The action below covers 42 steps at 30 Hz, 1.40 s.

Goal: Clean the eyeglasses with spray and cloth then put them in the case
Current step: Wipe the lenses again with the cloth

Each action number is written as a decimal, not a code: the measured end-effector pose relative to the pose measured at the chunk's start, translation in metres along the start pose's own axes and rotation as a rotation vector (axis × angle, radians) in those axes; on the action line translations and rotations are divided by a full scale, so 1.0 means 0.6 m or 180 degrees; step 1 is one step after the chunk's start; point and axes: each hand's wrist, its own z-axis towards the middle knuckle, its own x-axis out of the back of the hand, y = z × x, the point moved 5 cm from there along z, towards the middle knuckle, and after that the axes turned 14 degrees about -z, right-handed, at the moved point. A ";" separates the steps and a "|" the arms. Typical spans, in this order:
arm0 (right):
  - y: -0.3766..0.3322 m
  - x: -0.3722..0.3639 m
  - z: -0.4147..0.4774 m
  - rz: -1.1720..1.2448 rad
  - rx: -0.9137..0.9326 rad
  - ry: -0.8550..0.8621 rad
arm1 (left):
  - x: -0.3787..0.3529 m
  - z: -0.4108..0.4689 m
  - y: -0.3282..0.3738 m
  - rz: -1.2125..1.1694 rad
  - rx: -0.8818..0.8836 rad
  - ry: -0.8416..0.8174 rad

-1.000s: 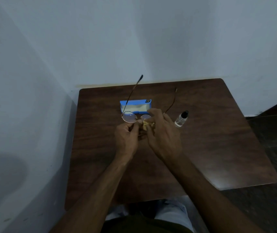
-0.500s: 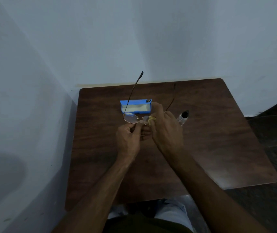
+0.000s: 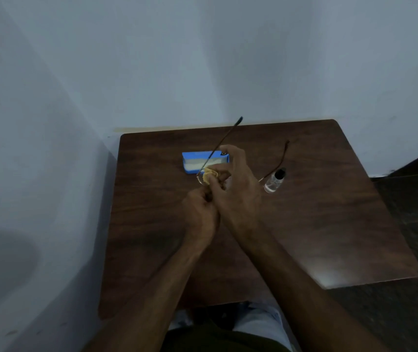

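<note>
Thin-framed eyeglasses are held above the brown table, their two arms unfolded and pointing away from me. My left hand pinches the frame from below. My right hand presses a small yellow cloth onto the left lens, which the cloth mostly hides. Behind the hands an open blue case with a pale lining lies on the table. A small clear spray bottle with a black cap stands to the right of my right hand.
The table stands in a corner, with pale walls at its left and far edges. Dark floor shows to the right. My lap is at the table's near edge.
My right hand with the yellow cloth has shifted left, from the right lens to the left lens. The glasses have tilted slightly; my left hand kept its hold.
</note>
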 end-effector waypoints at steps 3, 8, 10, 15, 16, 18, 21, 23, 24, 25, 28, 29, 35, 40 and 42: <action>0.007 -0.008 -0.002 0.0109 0.0033 -0.0187 | 0.011 0.007 -0.005 0.0206 -0.0019 0.0113; 0.016 -0.004 0.002 0.0020 0.0120 -0.0262 | 0.015 -0.006 0.001 0.0317 -0.0251 0.0007; 0.013 -0.004 0.007 0.0036 0.0004 -0.0210 | 0.009 -0.009 0.002 0.0455 -0.0242 -0.0036; 0.012 0.003 -0.009 0.0372 0.0035 -0.0382 | 0.023 -0.001 -0.003 0.0478 -0.0329 -0.0096; 0.015 0.004 -0.009 0.0399 0.0022 -0.0436 | 0.025 -0.001 -0.004 0.0489 -0.0333 -0.0083; 0.024 0.004 -0.005 0.0444 -0.0093 -0.0470 | 0.024 -0.003 -0.006 0.0487 -0.0323 -0.0125; 0.030 0.003 -0.004 0.0796 -0.0380 -0.0387 | 0.021 -0.006 -0.001 0.0753 -0.0469 -0.0257; 0.032 0.004 -0.006 0.1388 -0.0599 -0.0329 | 0.022 -0.006 0.007 0.0973 -0.0707 -0.0273; 0.035 0.003 -0.007 0.1698 -0.0718 -0.0299 | 0.022 -0.005 0.010 0.1074 -0.0795 -0.0290; 0.039 0.002 -0.008 0.1926 -0.0850 -0.0266 | 0.021 -0.005 0.015 0.1173 -0.0876 -0.0311; 0.046 -0.002 -0.009 0.2308 -0.1181 -0.0143 | 0.017 -0.005 0.026 0.1370 -0.1150 -0.0311; 0.047 -0.001 -0.009 0.2406 -0.1250 -0.0076 | 0.015 -0.004 0.027 0.1398 -0.1225 -0.0297; 0.057 -0.008 -0.006 0.2874 -0.1586 0.0048 | 0.011 -0.002 0.023 0.1568 -0.1401 -0.0145; 0.057 -0.013 -0.001 0.2879 -0.1564 -0.0321 | 0.008 -0.004 0.023 0.1671 -0.1443 -0.0183; 0.060 -0.013 -0.003 0.2872 -0.1534 -0.0376 | 0.010 -0.005 0.022 0.1718 -0.1506 -0.0120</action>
